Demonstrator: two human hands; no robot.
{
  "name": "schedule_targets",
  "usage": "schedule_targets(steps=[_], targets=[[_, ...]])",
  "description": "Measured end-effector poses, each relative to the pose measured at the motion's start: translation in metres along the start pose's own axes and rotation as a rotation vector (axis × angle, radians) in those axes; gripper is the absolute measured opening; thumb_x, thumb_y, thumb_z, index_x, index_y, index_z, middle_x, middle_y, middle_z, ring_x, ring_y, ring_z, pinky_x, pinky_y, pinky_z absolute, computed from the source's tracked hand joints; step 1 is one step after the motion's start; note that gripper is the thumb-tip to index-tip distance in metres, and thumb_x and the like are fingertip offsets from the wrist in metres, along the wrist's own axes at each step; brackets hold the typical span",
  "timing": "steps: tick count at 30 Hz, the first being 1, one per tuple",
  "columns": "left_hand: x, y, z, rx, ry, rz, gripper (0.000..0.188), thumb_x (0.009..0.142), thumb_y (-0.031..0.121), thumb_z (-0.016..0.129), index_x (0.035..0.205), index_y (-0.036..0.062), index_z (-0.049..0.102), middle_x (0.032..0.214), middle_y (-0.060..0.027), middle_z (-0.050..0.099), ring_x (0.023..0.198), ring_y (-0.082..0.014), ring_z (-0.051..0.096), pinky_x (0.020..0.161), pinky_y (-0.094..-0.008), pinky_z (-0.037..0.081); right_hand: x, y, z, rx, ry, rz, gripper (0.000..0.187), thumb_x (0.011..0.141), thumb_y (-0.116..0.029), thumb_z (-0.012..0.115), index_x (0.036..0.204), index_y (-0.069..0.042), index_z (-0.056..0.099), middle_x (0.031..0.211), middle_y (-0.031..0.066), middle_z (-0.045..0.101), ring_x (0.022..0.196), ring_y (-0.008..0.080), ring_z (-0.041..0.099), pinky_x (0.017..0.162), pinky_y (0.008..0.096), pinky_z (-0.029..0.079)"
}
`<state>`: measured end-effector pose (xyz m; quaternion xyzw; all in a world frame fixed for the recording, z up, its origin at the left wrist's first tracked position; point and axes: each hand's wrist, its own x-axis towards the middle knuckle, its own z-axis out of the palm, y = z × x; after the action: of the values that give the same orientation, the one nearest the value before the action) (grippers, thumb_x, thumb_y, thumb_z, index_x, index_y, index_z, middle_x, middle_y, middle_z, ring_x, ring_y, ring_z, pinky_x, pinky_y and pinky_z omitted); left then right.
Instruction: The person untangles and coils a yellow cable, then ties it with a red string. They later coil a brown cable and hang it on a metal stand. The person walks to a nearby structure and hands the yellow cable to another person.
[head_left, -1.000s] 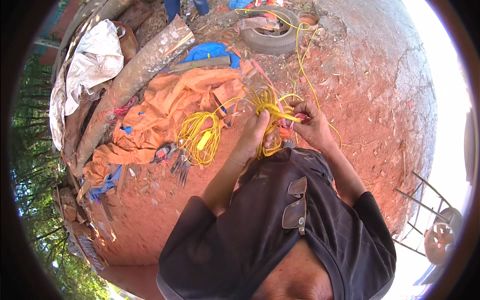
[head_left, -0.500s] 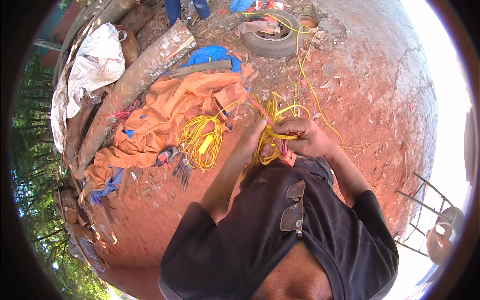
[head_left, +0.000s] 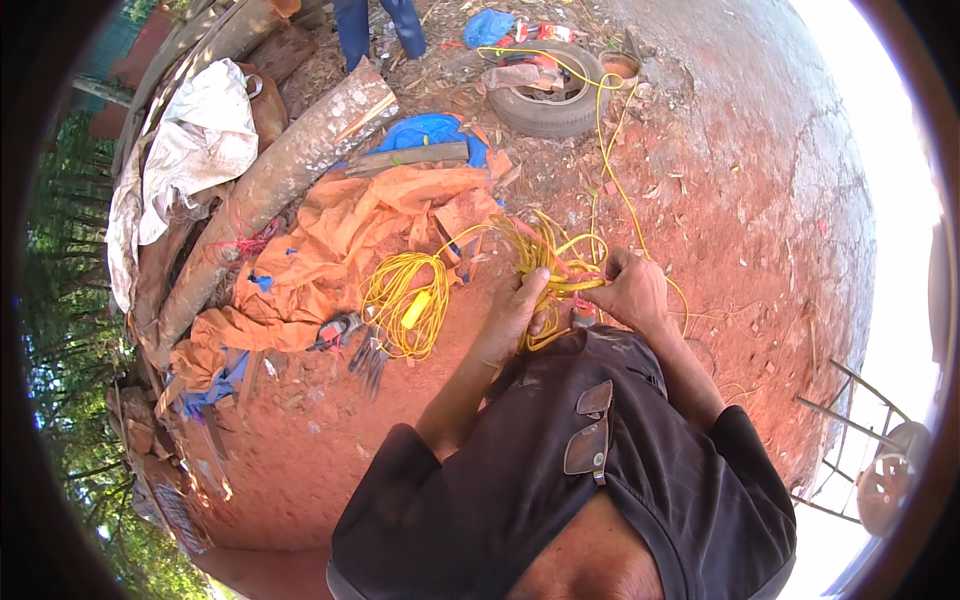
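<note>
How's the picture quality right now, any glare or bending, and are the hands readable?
Head view: glare whites out the right edge; head view: fisheye curves the scene toward a black rim; head view: the trees mix dark patches with bright gaps; head view: the left hand and right hand read clearly, but strands of yellow cord between them are hard to separate.

Near-black shirt (head_left: pixel 520 455), short sleeves (head_left: pixel 397 500) ending near the elbows, front open in a V at the neck. Faint crossing lines in the cloth; tinted spectacles (head_left: pixel 585 450) (so they look, lenses brownish) hang above the opening.
</note>
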<state>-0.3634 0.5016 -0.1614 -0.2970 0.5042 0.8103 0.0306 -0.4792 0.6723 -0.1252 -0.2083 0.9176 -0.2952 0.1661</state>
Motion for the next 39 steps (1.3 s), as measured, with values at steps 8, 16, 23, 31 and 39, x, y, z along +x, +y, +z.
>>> schedule_targets(steps=[8, 16, 23, 31, 39], targets=[[0.004, -0.004, 0.002, 0.095, -0.004, -0.049, 0.031, 0.101, 0.034, 0.053, 0.09, 0.0056, 0.06, 0.061, -0.0006, 0.053, 0.043, -0.0087, 0.046, 0.039, -0.0258, 0.036, -0.002, 0.013, 0.037, 0.585, 0.108, 0.251, 0.03, 0.072, -0.025, 0.086, 0.074, -0.001, 0.069, 0.063, 0.0038, 0.065, 0.058, 0.0083, 0.058, 0.053, 0.0292, 0.046], [0.014, -0.001, -0.012, 0.108, -0.082, -0.101, 0.034, 0.102, 0.033, 0.05, 0.106, 0.0021, 0.061, 0.072, -0.0016, 0.058, 0.05, -0.0103, 0.051, 0.042, -0.0264, 0.04, -0.01, -0.001, 0.035, 0.715, 0.027, 0.114, 0.018, 0.088, -0.013, 0.074, 0.075, -0.001, 0.067, 0.061, -0.0018, 0.06, 0.057, 0.0037, 0.052, 0.05, 0.0247, 0.042], [0.021, -0.014, -0.015, 0.207, -0.118, 0.042, 0.042, 0.105, 0.035, 0.047, 0.122, 0.0007, 0.064, 0.103, -0.0031, 0.065, 0.082, -0.0075, 0.059, 0.069, -0.0218, 0.049, -0.021, -0.014, 0.042, 0.632, -0.231, 0.029, 0.025, 0.091, -0.014, 0.064, 0.07, 0.0, 0.065, 0.052, 0.0062, 0.056, 0.048, 0.0116, 0.055, 0.047, 0.034, 0.043], [0.011, -0.013, -0.024, 0.207, -0.129, 0.055, 0.037, 0.1, 0.041, 0.057, 0.107, 0.0052, 0.059, 0.077, 0.0016, 0.055, 0.056, -0.0045, 0.05, 0.045, -0.0214, 0.04, -0.001, -0.026, 0.031, 0.311, -0.181, -0.288, 0.03, 0.09, -0.024, 0.058, 0.073, -0.001, 0.066, 0.069, 0.0251, 0.064, 0.063, 0.0418, 0.065, 0.059, 0.049, 0.051], [0.009, -0.017, -0.021, 0.21, 0.012, 0.064, 0.032, 0.094, 0.037, 0.066, 0.092, 0.006, 0.059, 0.061, 0.0032, 0.051, 0.046, -0.0056, 0.047, 0.04, -0.0234, 0.037, -0.003, -0.029, 0.03, 0.338, -0.34, -0.229, 0.033, 0.093, -0.03, 0.056, 0.082, -0.001, 0.066, 0.074, 0.0254, 0.065, 0.074, 0.0441, 0.066, 0.067, 0.0511, 0.052]])
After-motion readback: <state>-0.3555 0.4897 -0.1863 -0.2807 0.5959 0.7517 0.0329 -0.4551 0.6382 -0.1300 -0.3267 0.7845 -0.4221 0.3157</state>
